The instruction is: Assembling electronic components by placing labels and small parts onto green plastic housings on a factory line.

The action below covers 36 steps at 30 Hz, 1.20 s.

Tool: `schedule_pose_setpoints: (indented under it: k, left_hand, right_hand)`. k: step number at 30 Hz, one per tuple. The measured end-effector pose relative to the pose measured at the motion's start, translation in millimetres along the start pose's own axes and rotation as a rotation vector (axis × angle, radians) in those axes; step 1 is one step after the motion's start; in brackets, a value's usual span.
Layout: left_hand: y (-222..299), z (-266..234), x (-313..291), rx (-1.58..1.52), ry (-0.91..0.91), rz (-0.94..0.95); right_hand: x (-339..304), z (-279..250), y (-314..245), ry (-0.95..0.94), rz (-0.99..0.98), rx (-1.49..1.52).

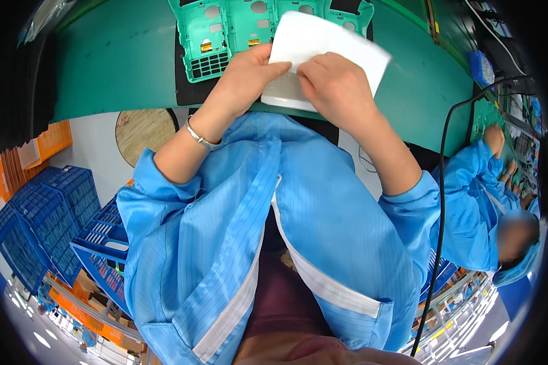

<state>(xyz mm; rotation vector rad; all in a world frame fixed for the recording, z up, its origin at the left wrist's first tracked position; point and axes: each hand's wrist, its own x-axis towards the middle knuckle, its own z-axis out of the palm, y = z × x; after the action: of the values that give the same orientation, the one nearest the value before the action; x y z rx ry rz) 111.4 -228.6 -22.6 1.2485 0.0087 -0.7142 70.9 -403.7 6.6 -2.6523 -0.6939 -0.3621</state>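
A white sheet [329,39], perhaps a stack of paper or label backing, is held over the near edge of the green work table. Its lower part looks greyish and glossy. My left hand [246,76] grips the sheet's left edge, thumb on top and fingers behind. On the sheet's lower middle, my right hand [340,88] is closed, with thumb and fingertips pinched together; whatever they pinch is too small or hidden to tell. Just beyond the hands, several green plastic housings [202,27] lie in a row, with round holes and grilles. The sheet partly covers the ones on the right.
The green table mat [115,61] runs across the front. A black cable [442,182] hangs down at the right, near a co-worker [469,207] in a blue smock. Blue crates [55,201] and a round stool [145,135] stand on the left.
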Motion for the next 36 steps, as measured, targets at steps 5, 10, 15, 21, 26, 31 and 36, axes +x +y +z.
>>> schedule_pose_setpoints:
  k: [5,10,15,21,26,31,36]
  left_hand:
    - [6,-15,-13,0.486,0.083,0.042]
    - [4,-35,-30,0.420,0.032,-0.044]
    - [-4,-36,-38,0.246,0.140,0.012]
    - [-8,-35,-36,0.202,0.189,0.074]
    - [-8,-37,-38,0.184,0.196,0.060]
    - [-6,-37,-39,0.198,0.201,0.055]
    - [-7,-37,-38,0.205,0.213,0.057]
  right_hand:
    - [-12,-38,24,-0.103,0.296,0.402]
    - [-16,-62,104,-0.175,0.606,0.341]
    - [1,-51,128,-0.320,0.441,0.250]
    - [14,-44,136,-0.402,0.270,0.089]
    - [16,-43,140,-0.383,0.090,0.011]
    - [19,-43,141,-0.421,0.033,-0.051]
    - [20,-44,139,-0.441,0.011,-0.107]
